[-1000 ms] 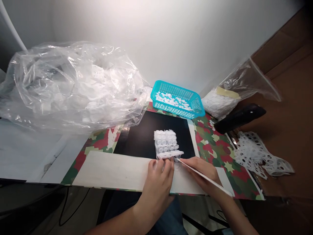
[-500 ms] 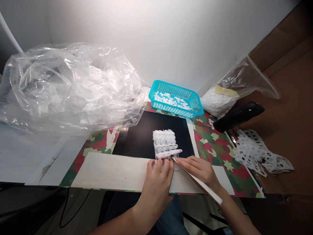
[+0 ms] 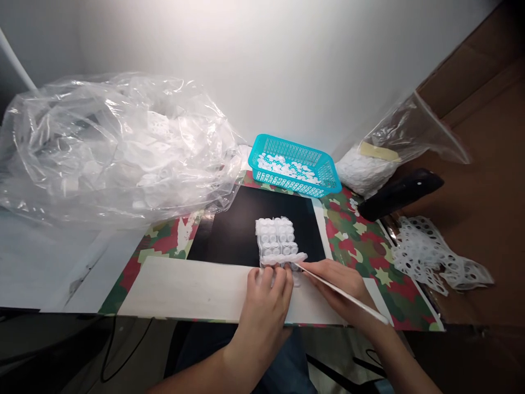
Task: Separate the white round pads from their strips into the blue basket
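A block of small white round pieces in rows [image 3: 275, 235] lies on the black mat [image 3: 233, 224], with a white strip [image 3: 285, 258] raised across its near part. My left hand [image 3: 268, 293] rests at the block's near edge, fingers bent and pressed on it; its fingertips partly cover the near rows. In my right hand [image 3: 338, 284] is a long thin white tool [image 3: 348, 298], gripped between the fingers, its tip at the strip's near side, right of my left fingertips.
A turquoise basket [image 3: 295, 186] with white discs stands behind the mat. A large clear bag [image 3: 123, 153] fills the left. At the right are a bag of white pieces [image 3: 365, 172], a black handle-like object [image 3: 402, 194] and perforated white sheets [image 3: 430, 254].
My right hand has turned and shifted slightly right, and the tool's far end has swung right and up. The white strip lies a little lower and flatter. My left hand is nearly unmoved.
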A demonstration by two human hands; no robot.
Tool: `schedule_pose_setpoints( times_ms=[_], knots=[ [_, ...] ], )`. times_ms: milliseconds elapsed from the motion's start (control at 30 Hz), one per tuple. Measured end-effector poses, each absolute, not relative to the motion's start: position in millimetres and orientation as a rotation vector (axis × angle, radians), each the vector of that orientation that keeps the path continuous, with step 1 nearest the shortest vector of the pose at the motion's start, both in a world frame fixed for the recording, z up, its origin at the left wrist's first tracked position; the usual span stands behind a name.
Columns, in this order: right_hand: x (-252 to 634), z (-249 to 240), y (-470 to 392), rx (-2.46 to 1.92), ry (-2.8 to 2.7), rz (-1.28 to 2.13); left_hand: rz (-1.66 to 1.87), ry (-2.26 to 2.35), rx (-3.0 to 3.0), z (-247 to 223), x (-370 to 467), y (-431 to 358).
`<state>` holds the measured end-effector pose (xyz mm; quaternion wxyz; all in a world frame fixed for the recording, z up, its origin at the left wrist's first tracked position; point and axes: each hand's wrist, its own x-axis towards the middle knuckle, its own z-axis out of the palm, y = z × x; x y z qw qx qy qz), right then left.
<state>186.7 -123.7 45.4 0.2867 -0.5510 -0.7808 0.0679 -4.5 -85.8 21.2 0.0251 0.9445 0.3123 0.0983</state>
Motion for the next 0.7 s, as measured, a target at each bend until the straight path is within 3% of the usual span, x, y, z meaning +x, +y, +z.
schedule_pose_setpoints(
  times_ms=[700],
  knots=[
    [200,47,-141,-1.565,-2.073,0.211,0.246,0.939,2.905,28,2,-85]
  ],
)
